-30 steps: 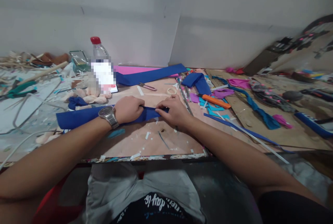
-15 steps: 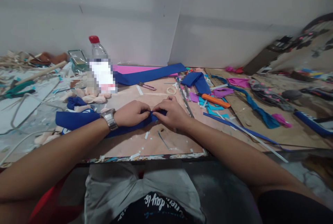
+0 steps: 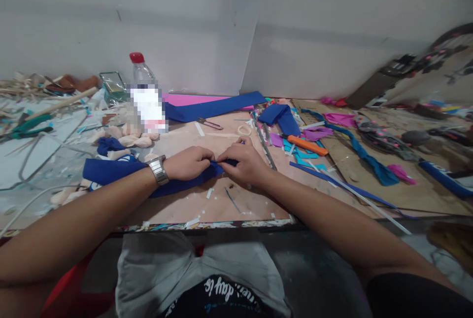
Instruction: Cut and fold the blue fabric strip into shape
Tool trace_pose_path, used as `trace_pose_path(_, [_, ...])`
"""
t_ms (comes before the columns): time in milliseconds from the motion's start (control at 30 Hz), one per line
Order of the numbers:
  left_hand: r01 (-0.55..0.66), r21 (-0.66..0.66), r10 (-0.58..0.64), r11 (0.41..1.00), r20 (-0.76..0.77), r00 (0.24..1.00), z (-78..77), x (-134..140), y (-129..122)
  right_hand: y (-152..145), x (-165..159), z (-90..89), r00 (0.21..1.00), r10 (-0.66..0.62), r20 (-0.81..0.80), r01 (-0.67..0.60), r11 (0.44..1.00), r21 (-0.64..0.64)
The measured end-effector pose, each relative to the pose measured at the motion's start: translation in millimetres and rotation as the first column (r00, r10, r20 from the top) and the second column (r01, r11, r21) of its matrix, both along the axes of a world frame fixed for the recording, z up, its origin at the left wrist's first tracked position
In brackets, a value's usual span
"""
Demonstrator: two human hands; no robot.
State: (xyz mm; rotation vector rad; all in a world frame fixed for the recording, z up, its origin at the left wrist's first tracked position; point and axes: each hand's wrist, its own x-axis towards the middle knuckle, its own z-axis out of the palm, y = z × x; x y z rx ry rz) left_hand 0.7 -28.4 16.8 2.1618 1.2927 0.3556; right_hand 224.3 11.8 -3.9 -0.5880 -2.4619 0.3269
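Note:
A long blue fabric strip (image 3: 114, 170) runs across the table beneath my left forearm to its right end, where both hands meet. My left hand (image 3: 189, 162), with a metal watch on the wrist, pinches the strip between thumb and bent fingers. Close beside it, my right hand (image 3: 244, 161) is closed on the same end, thumb and fingers pressed together. The fingers partly cover the cloth between them, so how it is folded there cannot be made out.
Behind the hands lie another blue strip (image 3: 218, 107), small thread snips (image 3: 210, 123) and a tape ring (image 3: 244, 130). An orange cutter (image 3: 307, 145) lies among scraps on the right. A red-capped bottle (image 3: 142, 69) stands behind a blurred phone-like screen (image 3: 149, 108); green-handled pliers (image 3: 27, 128) lie far left.
Both hands stay together at the strip's end, with the fingers shifting slightly and less cloth showing under the right hand. The whole view has moved a little.

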Motion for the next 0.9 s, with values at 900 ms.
trace_pose_path(900, [-0.066,0.065,0.057,0.996,0.138,0.989,-2.7,2.8,-1.7,-1.5,0.3,2.8,0.998,-0.060,-0.016,0.059,0.998,-0.036])
